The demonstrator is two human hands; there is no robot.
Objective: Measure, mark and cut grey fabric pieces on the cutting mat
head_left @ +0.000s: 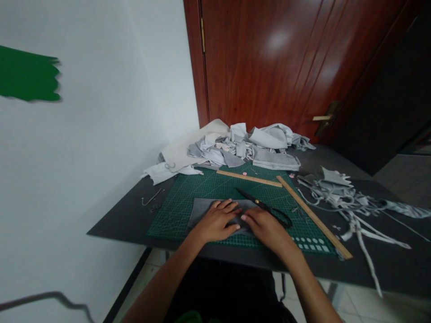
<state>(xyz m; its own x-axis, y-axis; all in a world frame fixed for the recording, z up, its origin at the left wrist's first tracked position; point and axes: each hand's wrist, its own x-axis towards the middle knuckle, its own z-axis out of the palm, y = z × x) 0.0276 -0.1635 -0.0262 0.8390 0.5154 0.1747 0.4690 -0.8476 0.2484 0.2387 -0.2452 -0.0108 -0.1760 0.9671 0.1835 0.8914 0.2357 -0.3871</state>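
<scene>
A piece of grey cloth (pixel 202 207) lies on the green cutting mat (pixel 178 193) at the near side of the table. My left hand (pixel 218 220) rests flat on the cloth with its fingers stretched out and apart. On the cloth's right part, my right hand (pixel 264 226) has its fingers bent and drawn together at the fabric. Black scissors (pixel 261 204) lie just beyond my right hand, their blades pointing away to the left and the handles partly behind that hand.
Two wooden rulers, one across the back (pixel 249 178) and one slanting at the right (pixel 313 215), lie on the mat. Piled fabric (pixel 218 150) fills the table's back. Scraps and strips (pixel 336 190) lie right. A wall (pixel 101 134) borders the left, a door (pixel 256 67) the back.
</scene>
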